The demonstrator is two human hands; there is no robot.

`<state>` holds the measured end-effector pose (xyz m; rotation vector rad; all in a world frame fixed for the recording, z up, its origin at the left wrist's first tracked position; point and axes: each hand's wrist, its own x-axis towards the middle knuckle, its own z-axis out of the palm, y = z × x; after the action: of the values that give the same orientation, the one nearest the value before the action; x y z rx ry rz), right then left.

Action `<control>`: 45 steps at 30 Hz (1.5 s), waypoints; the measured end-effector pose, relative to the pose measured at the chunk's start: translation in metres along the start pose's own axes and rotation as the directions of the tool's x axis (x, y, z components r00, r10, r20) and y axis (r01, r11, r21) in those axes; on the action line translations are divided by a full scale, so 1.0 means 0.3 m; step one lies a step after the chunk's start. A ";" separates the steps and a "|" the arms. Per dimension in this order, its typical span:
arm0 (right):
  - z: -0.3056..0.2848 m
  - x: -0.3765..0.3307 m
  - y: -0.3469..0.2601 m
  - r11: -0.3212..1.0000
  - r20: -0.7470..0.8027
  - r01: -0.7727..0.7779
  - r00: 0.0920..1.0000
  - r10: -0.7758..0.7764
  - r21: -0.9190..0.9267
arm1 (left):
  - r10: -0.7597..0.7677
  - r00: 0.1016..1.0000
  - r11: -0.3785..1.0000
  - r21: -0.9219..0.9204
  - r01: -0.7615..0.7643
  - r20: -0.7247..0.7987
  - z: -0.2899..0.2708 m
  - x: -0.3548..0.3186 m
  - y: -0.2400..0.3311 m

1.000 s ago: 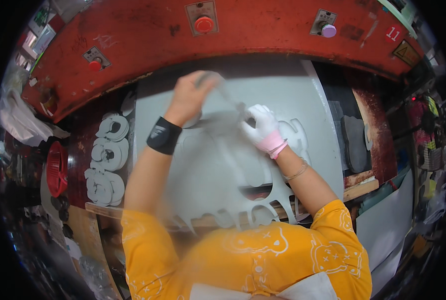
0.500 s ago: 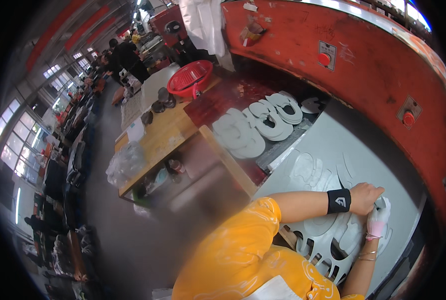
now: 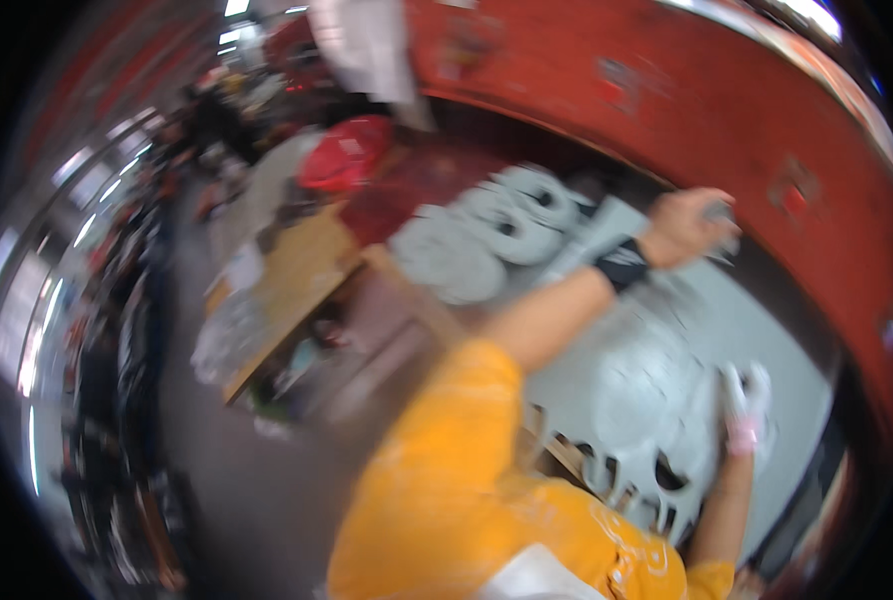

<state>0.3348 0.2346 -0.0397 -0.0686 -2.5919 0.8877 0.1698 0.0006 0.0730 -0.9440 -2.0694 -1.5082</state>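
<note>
My left hand (image 3: 681, 228), bare with a black wristband, is raised over the far part of a pale grey sheet (image 3: 766, 315), close to the red machine. Its fingers are closed round a small greyish thing that motion smears; I cannot make out its kind. Nearer me, my right hand (image 3: 746, 400) in a white and pink glove has its fingers apart above or on the sheet, and nothing shows in it. Curved outlines mark the sheet between my arms, and its near part has dark cut-out holes.
Left of the sheet lie piles of pale grey cut pieces (image 3: 446, 255) on a dark red board (image 3: 376, 210). Past them are a red basket (image 3: 348, 152) and a wooden table (image 3: 306, 265) with a clear plastic bag (image 3: 228, 338). The red machine body (image 3: 556, 75) spans the far side.
My left hand has moved away from the right, up and left across the sheet toward the machine. My right hand's fingers have spread. The whole view has shifted and blurred.
</note>
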 end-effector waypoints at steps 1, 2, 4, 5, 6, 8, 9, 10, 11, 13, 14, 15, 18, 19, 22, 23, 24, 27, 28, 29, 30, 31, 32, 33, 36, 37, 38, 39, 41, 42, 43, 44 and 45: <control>-0.011 -0.009 -0.004 0.999 0.003 0.025 1.000 -0.025 0.028 | 0.006 0.993 0.996 -0.086 0.004 0.120 -0.005 -0.049 -0.006; -0.003 -0.011 -0.009 0.996 -0.066 0.030 0.998 -0.024 0.090 | -0.019 0.947 0.991 -0.123 0.061 0.320 -0.010 -0.091 -0.016; -0.012 -0.012 -0.005 0.993 -0.087 0.105 0.991 -0.100 0.055 | -0.086 0.847 0.994 -0.008 0.106 0.524 -0.060 -0.233 -0.007; -0.013 -0.008 -0.005 0.994 -0.081 0.110 0.991 -0.107 0.024 | 0.019 0.835 1.000 0.005 -0.026 0.549 -0.073 -0.306 0.019; -0.010 -0.003 -0.008 0.991 -0.107 0.119 0.988 -0.112 0.059 | 0.025 0.780 0.997 0.046 -0.068 0.626 -0.102 -0.363 0.043; -0.009 -0.004 -0.016 0.997 -0.105 0.072 0.992 -0.070 0.021 | 0.032 0.675 0.993 0.055 -0.108 0.737 -0.134 -0.464 0.111; -0.007 -0.002 -0.020 0.998 -0.104 0.057 0.993 -0.056 0.005 | -0.012 0.605 0.992 0.086 -0.094 0.796 -0.141 -0.501 0.140; -0.005 -0.002 -0.023 0.998 -0.102 0.059 0.993 -0.060 -0.004 | 0.013 0.594 0.991 0.067 -0.113 0.804 -0.138 -0.529 0.164; -0.003 0.000 -0.024 0.999 -0.103 0.043 0.994 -0.045 -0.022 | 0.010 0.575 0.990 0.074 -0.122 0.818 -0.131 -0.557 0.190; -0.001 0.000 -0.024 1.000 -0.079 0.022 0.997 -0.021 0.007 | -0.011 0.558 0.978 0.125 -0.167 0.830 -0.116 -0.590 0.220; -0.001 -0.001 -0.023 1.000 -0.074 0.019 0.997 -0.017 0.020 | -0.028 0.544 0.963 0.168 -0.209 0.839 -0.108 -0.599 0.227; -0.002 -0.001 -0.022 1.000 -0.075 0.026 0.997 -0.025 0.016 | -0.046 0.530 0.944 0.210 -0.253 0.846 -0.098 -0.608 0.232; -0.002 -0.001 -0.018 0.999 -0.081 0.039 0.996 -0.038 0.010 | -0.062 0.507 0.890 0.277 -0.362 0.860 -0.065 -0.620 0.233; -0.002 -0.001 -0.017 0.999 -0.083 0.038 0.996 -0.037 0.010 | -0.082 0.491 0.872 0.301 -0.386 0.868 -0.051 -0.620 0.233; 0.002 -0.004 -0.013 0.999 -0.089 0.041 0.995 -0.040 0.004 | -0.074 0.494 0.827 0.330 -0.455 0.866 -0.013 -0.617 0.239; 0.003 -0.004 -0.012 0.999 -0.094 0.040 0.995 -0.040 0.003 | -0.052 0.531 0.843 0.322 -0.431 0.846 -0.011 -0.611 0.241; 0.002 -0.003 -0.012 1.000 -0.074 0.024 0.997 -0.023 0.010 | -0.046 0.544 0.858 0.312 -0.409 0.838 -0.014 -0.603 0.241; -0.015 0.001 -0.027 0.997 -0.042 -0.029 0.999 0.031 0.066 | -0.088 0.574 0.976 0.185 -0.113 0.814 -0.054 -0.562 0.223; -0.025 0.002 -0.041 0.993 -0.048 -0.041 0.998 0.046 0.115 | -0.100 0.594 0.993 0.115 0.012 0.799 -0.079 -0.542 0.209; -0.034 0.006 -0.062 0.984 -0.032 -0.088 0.995 0.094 0.155 | -0.153 0.568 0.973 0.024 0.228 0.809 -0.089 -0.527 0.196; -0.042 0.005 -0.090 0.992 -0.151 0.013 0.988 0.006 0.122 | -0.225 0.551 0.852 -0.111 0.511 0.804 -0.108 -0.505 0.176; -0.052 -0.001 -0.125 0.994 -0.244 0.076 0.968 -0.056 0.074 | -0.291 0.499 0.645 -0.218 0.733 0.817 -0.127 -0.477 0.150; -0.058 -0.007 -0.165 0.991 -0.335 0.133 0.935 -0.119 0.021 | -0.334 0.432 0.371 -0.305 0.877 0.837 -0.139 -0.450 0.126; -0.065 -0.023 -0.210 0.968 -0.308 0.251 0.922 -0.235 0.012 | -0.394 0.445 0.286 -0.353 0.891 0.804 -0.142 -0.429 0.107; -0.037 -0.089 -0.346 0.848 0.170 0.457 0.844 -0.509 0.270 | -0.519 0.424 0.198 -0.378 0.904 0.743 -0.139 -0.370 0.068; -0.006 -0.109 -0.384 0.823 0.250 0.460 0.799 -0.547 0.333 | -0.526 0.416 0.286 -0.307 0.908 0.742 -0.142 -0.344 0.057; 0.014 -0.128 -0.406 0.846 0.405 0.461 0.743 -0.532 0.266 | -0.499 0.435 0.376 -0.265 0.888 0.749 -0.141 -0.314 0.046; 0.024 -0.146 -0.414 0.841 0.381 0.502 0.750 -0.540 0.202 | -0.453 0.468 0.459 -0.251 0.852 0.759 -0.155 -0.271 0.034; 0.044 -0.164 -0.407 0.834 0.368 0.528 0.752 -0.547 0.159 | -0.516 0.492 0.449 -0.268 0.852 0.701 -0.178 -0.180 0.017; 0.048 -0.169 -0.398 0.832 0.360 0.524 0.752 -0.552 0.181 | -0.543 0.511 0.446 -0.286 0.848 0.666 -0.195 -0.135 0.014; 0.049 -0.172 -0.389 0.844 0.366 0.501 0.761 -0.535 0.193 | -0.550 0.548 0.438 -0.342 0.832 0.630 -0.222 -0.082 0.014; 0.047 -0.172 -0.380 0.833 0.355 0.510 0.754 -0.553 0.214 | -0.509 0.602 0.433 -0.422 0.796 0.615 -0.249 -0.026 0.018; 0.044 -0.171 -0.375 0.833 0.357 0.506 0.753 -0.553 0.224 | -0.555 0.634 0.488 -0.407 0.772 0.538 -0.270 0.026 0.026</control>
<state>0.3859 0.1283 -0.0001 0.9455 -2.6742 0.8879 0.1650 -0.0722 0.1102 -0.5850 -2.3916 -2.7556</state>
